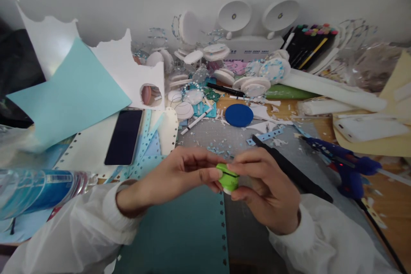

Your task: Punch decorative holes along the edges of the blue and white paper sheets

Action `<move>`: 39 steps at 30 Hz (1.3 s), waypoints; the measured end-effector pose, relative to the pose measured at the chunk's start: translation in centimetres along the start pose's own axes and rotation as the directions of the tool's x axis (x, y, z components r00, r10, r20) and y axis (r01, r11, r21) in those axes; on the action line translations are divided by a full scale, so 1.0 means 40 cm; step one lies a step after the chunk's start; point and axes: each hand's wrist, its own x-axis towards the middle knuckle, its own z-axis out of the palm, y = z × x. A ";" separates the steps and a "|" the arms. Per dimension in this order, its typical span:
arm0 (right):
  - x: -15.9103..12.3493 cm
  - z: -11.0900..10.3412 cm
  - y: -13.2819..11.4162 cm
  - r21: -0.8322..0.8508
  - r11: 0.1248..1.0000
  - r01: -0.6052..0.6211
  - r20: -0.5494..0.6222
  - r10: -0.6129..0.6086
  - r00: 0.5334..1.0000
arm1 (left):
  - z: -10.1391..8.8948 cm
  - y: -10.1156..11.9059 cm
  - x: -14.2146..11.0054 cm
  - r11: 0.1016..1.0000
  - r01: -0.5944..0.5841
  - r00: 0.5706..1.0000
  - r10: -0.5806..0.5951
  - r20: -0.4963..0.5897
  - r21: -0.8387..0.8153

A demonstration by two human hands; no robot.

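A small bright green paper punch (229, 177) with a dark slot and a white base is held between my two hands. My left hand (189, 170) pinches its left side with thumb and fingers. On the other side, my right hand (268, 186) grips it with the thumb below and the fingers above. Under my hands lies a teal sheet (180, 231) with a row of small flower-shaped holes along its right edge. Whether any paper sits in the punch's slot, I cannot tell.
A blue glue gun (345, 165) and a long black tool (292, 169) lie right. At left are a phone (124, 137), a water bottle (48, 190) and a light-blue sheet (73, 90). White foam discs (224, 76), a blue disc (239, 115) and paper scraps crowd the back.
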 end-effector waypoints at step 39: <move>-0.030 0.036 -0.004 0.277 0.953 -0.124 -0.033 0.138 0.990 | 0.002 -0.011 -0.016 0.409 -0.590 0.730 0.638 0.244 0.696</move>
